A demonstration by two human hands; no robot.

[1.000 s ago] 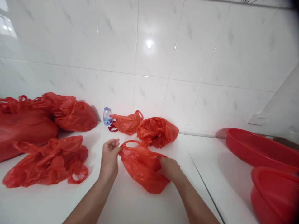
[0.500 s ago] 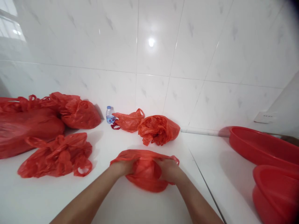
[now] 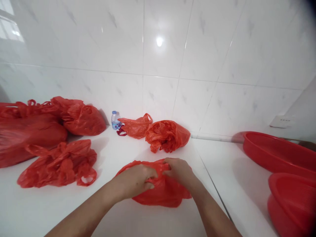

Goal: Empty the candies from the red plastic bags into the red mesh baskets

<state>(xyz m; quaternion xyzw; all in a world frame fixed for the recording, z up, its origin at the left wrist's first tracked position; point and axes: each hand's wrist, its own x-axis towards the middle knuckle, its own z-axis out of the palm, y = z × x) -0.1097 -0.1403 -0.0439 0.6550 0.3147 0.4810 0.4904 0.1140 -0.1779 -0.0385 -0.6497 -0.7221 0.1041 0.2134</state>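
Observation:
A red plastic bag [image 3: 163, 194] lies on the white counter right in front of me, its top bunched between my two hands. My left hand [image 3: 138, 179] comes over its left side, with curled fingers and thumb gripping the gathered film near the middle. On the other side, my right hand [image 3: 179, 171] is bent over the upper right of the bag, fingers closed on its edge. Whatever the bag holds is hidden. Just behind it sit a crumpled red bag [image 3: 170, 135] and a flatter red bag [image 3: 137, 126].
At the left are a crumpled red bag with loop handles [image 3: 61, 164], a large full red bag [image 3: 29, 136] and another bulging bag [image 3: 82, 120]. A small plastic bottle [image 3: 115, 121] stands against the tiled wall. Red plastic basins [image 3: 283, 161] occupy the right side.
My hands have come out of the bag's opening and now grip its top from above. The bag's mouth has been drawn together toward the middle.

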